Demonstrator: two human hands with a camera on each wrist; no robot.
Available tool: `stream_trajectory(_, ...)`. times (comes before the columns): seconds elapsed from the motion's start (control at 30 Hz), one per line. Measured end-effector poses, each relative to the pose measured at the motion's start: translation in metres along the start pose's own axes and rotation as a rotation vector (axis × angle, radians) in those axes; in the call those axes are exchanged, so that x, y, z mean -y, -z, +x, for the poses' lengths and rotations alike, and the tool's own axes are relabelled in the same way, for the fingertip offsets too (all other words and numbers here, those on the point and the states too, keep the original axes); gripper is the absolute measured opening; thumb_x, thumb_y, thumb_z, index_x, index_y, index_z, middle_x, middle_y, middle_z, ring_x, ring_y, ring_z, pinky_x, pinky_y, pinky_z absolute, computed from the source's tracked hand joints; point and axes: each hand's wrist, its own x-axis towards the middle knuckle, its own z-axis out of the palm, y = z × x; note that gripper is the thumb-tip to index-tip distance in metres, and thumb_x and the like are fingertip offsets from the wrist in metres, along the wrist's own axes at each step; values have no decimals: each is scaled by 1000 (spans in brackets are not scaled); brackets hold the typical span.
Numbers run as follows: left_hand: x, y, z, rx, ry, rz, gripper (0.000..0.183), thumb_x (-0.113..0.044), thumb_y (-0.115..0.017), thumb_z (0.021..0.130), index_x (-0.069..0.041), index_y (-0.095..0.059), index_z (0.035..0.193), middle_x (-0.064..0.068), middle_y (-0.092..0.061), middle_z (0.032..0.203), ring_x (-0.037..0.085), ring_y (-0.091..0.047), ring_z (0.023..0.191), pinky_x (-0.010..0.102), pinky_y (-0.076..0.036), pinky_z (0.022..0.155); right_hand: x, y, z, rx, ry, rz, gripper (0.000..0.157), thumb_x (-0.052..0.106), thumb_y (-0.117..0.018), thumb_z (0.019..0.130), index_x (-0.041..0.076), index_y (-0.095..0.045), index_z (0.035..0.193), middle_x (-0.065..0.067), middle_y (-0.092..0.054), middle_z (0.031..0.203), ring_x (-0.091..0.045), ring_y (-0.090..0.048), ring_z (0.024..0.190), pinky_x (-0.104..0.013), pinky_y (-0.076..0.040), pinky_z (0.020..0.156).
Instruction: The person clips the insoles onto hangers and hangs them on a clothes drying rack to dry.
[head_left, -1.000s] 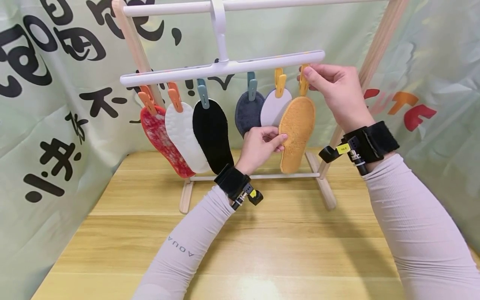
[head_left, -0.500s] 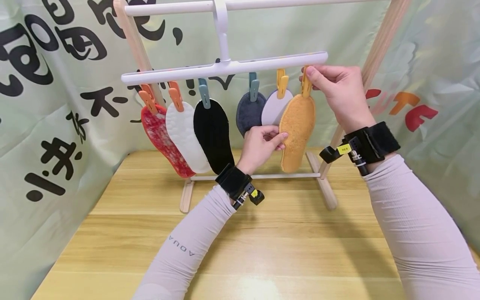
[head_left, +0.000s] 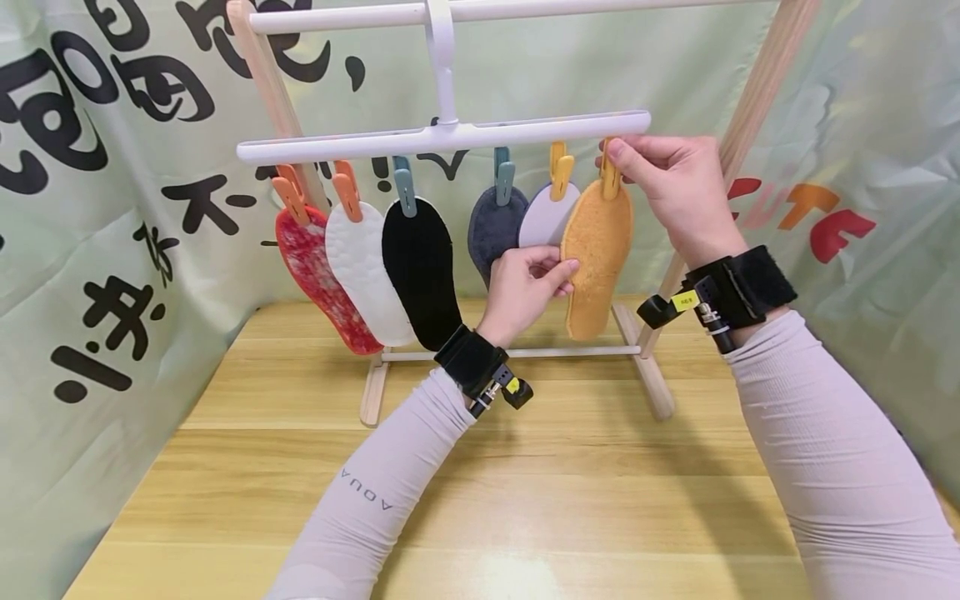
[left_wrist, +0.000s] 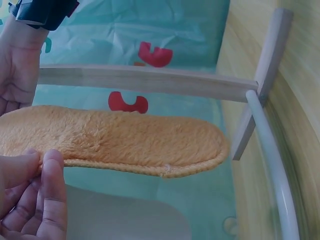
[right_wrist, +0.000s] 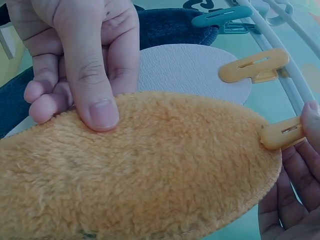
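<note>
A fuzzy orange-yellow insole (head_left: pixel 597 258) hangs below the right end of a white hanger (head_left: pixel 525 132). My left hand (head_left: pixel 521 287) pinches its left edge between thumb and fingers. At its top, my right hand (head_left: pixel 678 187) pinches a yellow clothespin (head_left: pixel 611 179). In the right wrist view, the tip of that clothespin (right_wrist: pixel 282 134) overlaps the insole's top edge; whether it bites firmly I cannot tell. Just behind hangs a pale lilac insole (head_left: pixel 547 215) on another yellow clothespin (head_left: pixel 560 171).
A dark grey insole (head_left: pixel 497 221), a black one (head_left: pixel 420 275), a white one (head_left: pixel 367 271) and a red mottled one (head_left: pixel 322 275) hang from blue and orange clothespins. A wooden rack (head_left: pixel 651 379) with white bars stands on the wooden table (head_left: pixel 525 500).
The orange-yellow insole has risen slightly, so its top edge now overlaps the clothespin's tip. The hanger's right end has dipped a little. Both hands keep their grip.
</note>
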Motion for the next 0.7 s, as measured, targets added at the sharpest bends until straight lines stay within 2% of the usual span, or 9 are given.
stream_trajectory(0.17, -1, -1, 1, -4, -1, -6, 16, -20, -79, 100, -5, -82, 99, 9, -80, 80, 8, -76, 69, 24, -62, 70, 0, 0, 0, -2, 0, -23, 26, 23, -83, 97, 6, -83, 116, 10, -83, 90, -12, -69, 104, -23, -50, 90)
stream_trajectory(0.4, 0, 2, 0, 13, -7, 1, 17, -21, -78, 101, -4, -81, 100, 9, -81, 85, 9, -77, 71, 24, -62, 71, -1, -1, -5, 10, -44, -60, 34, 28, -81, 98, 6, -80, 125, 11, -83, 99, -10, -69, 112, -21, -50, 97)
stream_trajectory(0.57, 2, 9, -5, 58, 17, -17, 18, -19, -75, 103, -3, -80, 110, 11, -82, 94, 11, -80, 78, 24, -63, 76, -2, -3, -13, 16, -33, -120, 37, 29, -78, 101, 5, -76, 128, 12, -82, 102, -7, -71, 107, -18, -51, 92)
stream_trajectory(0.7, 1, 19, -14, 108, -4, 53, 24, -20, -71, 105, -5, -78, 122, 11, -83, 102, 12, -80, 82, 22, -62, 76, -3, -1, -21, 26, -33, -208, 42, 33, -74, 103, 10, -71, 138, 11, -78, 112, -5, -71, 110, -15, -51, 94)
